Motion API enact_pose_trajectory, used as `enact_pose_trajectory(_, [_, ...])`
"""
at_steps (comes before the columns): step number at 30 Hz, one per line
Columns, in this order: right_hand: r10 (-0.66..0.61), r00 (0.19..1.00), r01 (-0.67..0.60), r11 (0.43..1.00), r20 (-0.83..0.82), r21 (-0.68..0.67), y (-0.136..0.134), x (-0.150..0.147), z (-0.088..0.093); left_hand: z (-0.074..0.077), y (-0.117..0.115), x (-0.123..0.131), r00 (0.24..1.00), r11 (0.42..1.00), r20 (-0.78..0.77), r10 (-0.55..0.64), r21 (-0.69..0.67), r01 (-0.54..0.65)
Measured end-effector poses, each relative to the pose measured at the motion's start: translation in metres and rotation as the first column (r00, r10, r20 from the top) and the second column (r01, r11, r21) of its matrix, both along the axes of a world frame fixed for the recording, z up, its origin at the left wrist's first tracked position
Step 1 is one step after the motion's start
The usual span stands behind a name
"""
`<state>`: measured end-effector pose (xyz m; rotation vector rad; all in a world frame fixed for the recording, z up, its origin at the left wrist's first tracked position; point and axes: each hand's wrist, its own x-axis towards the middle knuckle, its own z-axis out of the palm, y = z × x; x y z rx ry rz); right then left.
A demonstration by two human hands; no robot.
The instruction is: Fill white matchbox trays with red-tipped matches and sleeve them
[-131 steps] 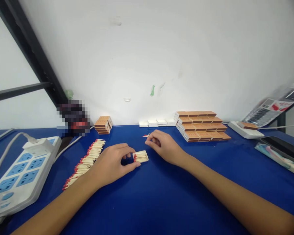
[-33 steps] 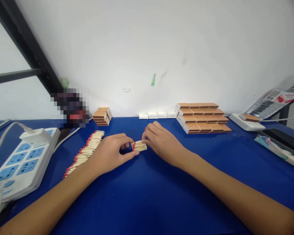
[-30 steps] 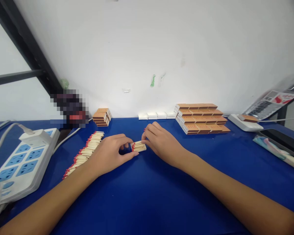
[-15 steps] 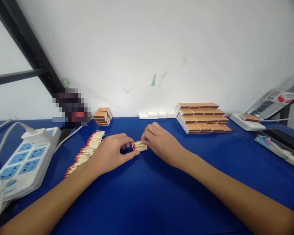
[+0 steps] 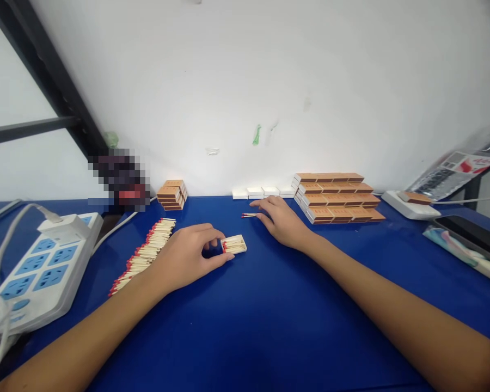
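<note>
Matchbox tray (image 5: 244,247) on blue table (image 5: 237,316), loose matches (image 5: 248,215) beyond it

Risk, as I judge it: tray could skid or tip if the left hand (image 5: 191,250) slackened or its free right end got bumped, spilling the packed matches (image 5: 231,246). Loose matches might scatter if a fingertip knocked them.

Left hand: thumb and fingers curved round the tray's left end, pinching near and far sides. Right hand (image 5: 280,220): thumb and forefinger parted, nothing seen gripped; thumb just beside the loose matches' plain ends, contact unclear. Tray sits between hands, nearer the left.
</note>
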<state>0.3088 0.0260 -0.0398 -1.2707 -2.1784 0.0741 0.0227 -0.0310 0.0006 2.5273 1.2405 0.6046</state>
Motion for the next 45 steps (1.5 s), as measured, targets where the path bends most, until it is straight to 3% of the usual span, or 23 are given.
enact_pose_trajectory(19, [0.0,0.998,0.003,0.999,0.067,-0.038,0.001,0.0,0.001,0.0,0.0,0.0,1.0,1.0,-0.006,-0.014,0.024,0.015])
enact_pose_trajectory(33, [0.167,0.961,-0.206,0.963,0.219,0.173,-0.042,-0.033,0.03,-0.001,0.001,0.0,1.0,0.997,-0.015,0.002,0.077,-0.001])
enact_pose_trajectory(39, [0.189,0.923,-0.263,0.946,0.335,0.191,-0.046,-0.045,0.023,-0.002,0.001,0.0,1.0,0.996,-0.005,-0.031,0.084,0.031])
enact_pose_trajectory(45, [0.221,0.927,-0.28,0.946,0.304,0.165,-0.047,-0.046,0.022,-0.002,0.0,0.0,0.999,0.997,-0.014,-0.037,0.073,0.038])
